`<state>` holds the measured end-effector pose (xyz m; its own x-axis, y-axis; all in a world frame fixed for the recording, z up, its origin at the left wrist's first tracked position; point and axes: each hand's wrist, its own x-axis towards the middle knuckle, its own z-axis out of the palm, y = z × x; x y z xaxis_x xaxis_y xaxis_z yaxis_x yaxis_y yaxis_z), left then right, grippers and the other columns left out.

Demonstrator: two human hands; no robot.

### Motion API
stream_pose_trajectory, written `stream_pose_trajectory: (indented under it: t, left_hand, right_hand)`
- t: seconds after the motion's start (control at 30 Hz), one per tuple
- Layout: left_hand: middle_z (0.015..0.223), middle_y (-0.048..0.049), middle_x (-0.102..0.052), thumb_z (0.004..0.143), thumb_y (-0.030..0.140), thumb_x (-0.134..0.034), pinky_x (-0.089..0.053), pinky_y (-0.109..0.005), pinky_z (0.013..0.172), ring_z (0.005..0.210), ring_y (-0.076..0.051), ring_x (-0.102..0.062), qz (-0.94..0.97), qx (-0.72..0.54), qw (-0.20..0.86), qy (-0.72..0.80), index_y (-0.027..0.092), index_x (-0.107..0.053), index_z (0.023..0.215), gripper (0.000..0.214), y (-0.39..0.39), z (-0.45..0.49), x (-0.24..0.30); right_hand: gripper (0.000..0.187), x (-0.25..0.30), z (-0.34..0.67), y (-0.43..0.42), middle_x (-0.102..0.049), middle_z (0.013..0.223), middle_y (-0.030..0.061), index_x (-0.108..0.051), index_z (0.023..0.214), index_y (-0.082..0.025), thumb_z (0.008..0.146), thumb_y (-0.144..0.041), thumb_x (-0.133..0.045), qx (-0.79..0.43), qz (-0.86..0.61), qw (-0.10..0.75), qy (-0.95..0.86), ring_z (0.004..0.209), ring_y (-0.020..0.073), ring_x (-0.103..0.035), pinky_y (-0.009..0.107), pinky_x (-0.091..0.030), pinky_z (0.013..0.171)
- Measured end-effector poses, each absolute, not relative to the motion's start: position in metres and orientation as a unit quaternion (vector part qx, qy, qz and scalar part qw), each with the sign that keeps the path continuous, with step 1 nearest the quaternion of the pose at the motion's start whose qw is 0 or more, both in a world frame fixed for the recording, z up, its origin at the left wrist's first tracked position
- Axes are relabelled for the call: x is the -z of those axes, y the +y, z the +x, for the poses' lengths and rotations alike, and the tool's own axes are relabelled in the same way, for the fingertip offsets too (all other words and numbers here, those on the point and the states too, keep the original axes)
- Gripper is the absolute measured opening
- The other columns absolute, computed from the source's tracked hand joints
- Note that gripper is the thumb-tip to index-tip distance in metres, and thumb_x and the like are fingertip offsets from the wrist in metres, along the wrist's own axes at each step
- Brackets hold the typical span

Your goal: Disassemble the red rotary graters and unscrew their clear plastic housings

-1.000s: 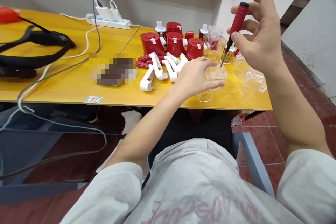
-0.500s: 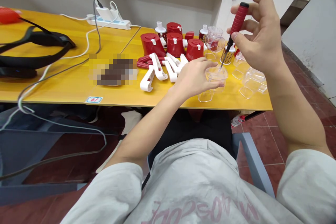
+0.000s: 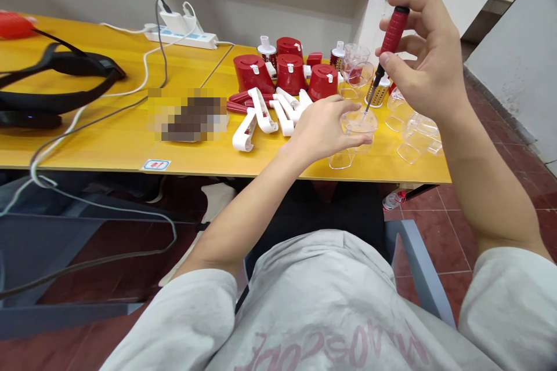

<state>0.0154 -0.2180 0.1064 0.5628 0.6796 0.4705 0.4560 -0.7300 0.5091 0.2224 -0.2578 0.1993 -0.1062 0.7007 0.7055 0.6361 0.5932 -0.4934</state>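
Note:
My left hand (image 3: 327, 130) grips a clear plastic part (image 3: 360, 122) on the front right of the yellow table (image 3: 278, 162), thumb and fingers round its side. A screwdriver (image 3: 394, 32) with a red handle and black cap is in my right hand (image 3: 426, 52), its index finger curled over the cap and the thumb against the handle. The screwdriver leans, with its shaft pointing down into the clear part; the tip's exact contact is hard to make out. White curved handles (image 3: 261, 111) lie just left of my left hand.
Red cup-shaped housings (image 3: 290, 73) stand behind my left hand. More clear parts (image 3: 420, 133) and a perforated metal drum (image 3: 378, 91) are at the right. A power strip (image 3: 187, 37), black headset (image 3: 82, 64) and loose cables occupy the left side, beside a blurred dark object (image 3: 191, 119).
My right hand and the screwdriver's handle have shifted slightly down and to the left. The left hand and the clear part stay in place.

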Motion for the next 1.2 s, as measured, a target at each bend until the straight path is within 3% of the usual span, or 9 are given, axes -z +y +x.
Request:
stream_pose_trajectory:
  t: [0.1, 0.23, 0.33, 0.47, 0.57, 0.67, 0.87, 1.03, 1.2]
  left_hand:
    - [0.134, -0.0109, -0.083, 0.083, 0.058, -0.098, -0.059, -0.05, 0.113, 0.125, -0.036, -0.078, 0.867, -0.336, 0.166, 0.329, 0.024, -0.082, 0.139, 0.067, -0.218, 0.015, -0.107]
    - [0.135, -0.0113, -0.083, 0.083, 0.056, -0.098, -0.059, -0.05, 0.113, 0.126, -0.037, -0.078, 0.867, -0.334, 0.169, 0.328, 0.023, -0.082, 0.139, 0.067, -0.219, 0.015, -0.107]
    - [0.135, -0.0116, -0.083, 0.084, 0.057, -0.098, -0.058, -0.05, 0.114, 0.126, -0.037, -0.078, 0.867, -0.335, 0.168, 0.328, 0.022, -0.081, 0.14, 0.068, -0.219, 0.015, -0.106]
    - [0.136, -0.0122, -0.082, 0.082, 0.059, -0.099, -0.059, -0.05, 0.114, 0.126, -0.037, -0.078, 0.866, -0.336, 0.171, 0.329, 0.021, -0.082, 0.14, 0.071, -0.218, 0.015, -0.106]
    - [0.136, -0.0121, -0.083, 0.083, 0.059, -0.099, -0.059, -0.051, 0.113, 0.125, -0.037, -0.078, 0.867, -0.334, 0.169, 0.329, 0.022, -0.082, 0.14, 0.07, -0.218, 0.015, -0.106]
    - [0.135, -0.012, -0.083, 0.083, 0.059, -0.099, -0.059, -0.05, 0.113, 0.125, -0.037, -0.078, 0.868, -0.336, 0.164, 0.328, 0.022, -0.082, 0.14, 0.069, -0.218, 0.015, -0.106]
    - [0.134, -0.0116, -0.083, 0.083, 0.059, -0.099, -0.059, -0.048, 0.112, 0.125, -0.036, -0.079, 0.868, -0.339, 0.159, 0.327, 0.021, -0.082, 0.139, 0.069, -0.218, 0.015, -0.105]
    - [0.134, -0.0125, -0.083, 0.083, 0.058, -0.099, -0.06, -0.049, 0.111, 0.124, -0.036, -0.079, 0.869, -0.338, 0.157, 0.327, 0.019, -0.081, 0.141, 0.072, -0.218, 0.015, -0.105]
    - [0.133, -0.0116, -0.083, 0.084, 0.058, -0.098, -0.059, -0.048, 0.111, 0.123, -0.036, -0.079, 0.868, -0.34, 0.156, 0.326, 0.021, -0.082, 0.14, 0.069, -0.219, 0.016, -0.105]
  right_hand:
    - [0.047, -0.201, 0.222, -0.259, -0.074, 0.137, -0.0117, -0.071, 0.124, -0.066, 0.09, -0.035, -0.081, -0.009, -0.458, 0.48, -0.748, 0.126, 0.0332, -0.074, 0.052, -0.072, 0.077]
    - [0.059, -0.201, 0.221, -0.261, -0.072, 0.142, -0.0154, -0.067, 0.127, -0.071, 0.09, -0.026, -0.078, -0.016, -0.449, 0.495, -0.744, 0.121, 0.0303, -0.076, 0.051, -0.071, 0.078]
    - [0.063, -0.199, 0.221, -0.261, -0.064, 0.156, -0.0179, -0.065, 0.131, -0.066, 0.088, -0.021, -0.076, -0.04, -0.435, 0.515, -0.737, 0.134, 0.0294, -0.075, 0.049, -0.074, 0.09]
    - [0.065, -0.197, 0.223, -0.26, -0.062, 0.16, -0.0171, -0.062, 0.134, -0.062, 0.086, -0.02, -0.075, -0.04, -0.446, 0.516, -0.73, 0.148, 0.0315, -0.068, 0.051, -0.076, 0.095]
    - [0.068, -0.196, 0.226, -0.259, -0.06, 0.159, -0.0171, -0.062, 0.134, -0.065, 0.089, -0.015, -0.073, -0.047, -0.424, 0.517, -0.742, 0.147, 0.0286, -0.068, 0.05, -0.075, 0.102]
    - [0.068, -0.195, 0.228, -0.258, -0.058, 0.16, -0.0129, -0.063, 0.139, -0.059, 0.092, -0.01, -0.068, -0.052, -0.4, 0.52, -0.754, 0.146, 0.0255, -0.068, 0.046, -0.074, 0.106]
    - [0.072, -0.193, 0.233, -0.25, -0.061, 0.156, -0.013, -0.063, 0.139, -0.06, 0.088, -0.01, -0.075, -0.046, -0.365, 0.529, -0.765, 0.141, 0.03, -0.07, 0.05, -0.077, 0.095]
    - [0.071, -0.192, 0.233, -0.249, -0.056, 0.163, -0.0066, -0.06, 0.146, -0.049, 0.09, -0.007, -0.072, -0.041, -0.366, 0.524, -0.768, 0.143, 0.026, -0.068, 0.045, -0.075, 0.104]
    - [0.072, -0.195, 0.228, -0.253, -0.071, 0.143, -0.0129, -0.059, 0.137, -0.064, 0.088, -0.013, -0.073, -0.042, -0.406, 0.508, -0.759, 0.143, 0.0282, -0.07, 0.051, -0.077, 0.093]
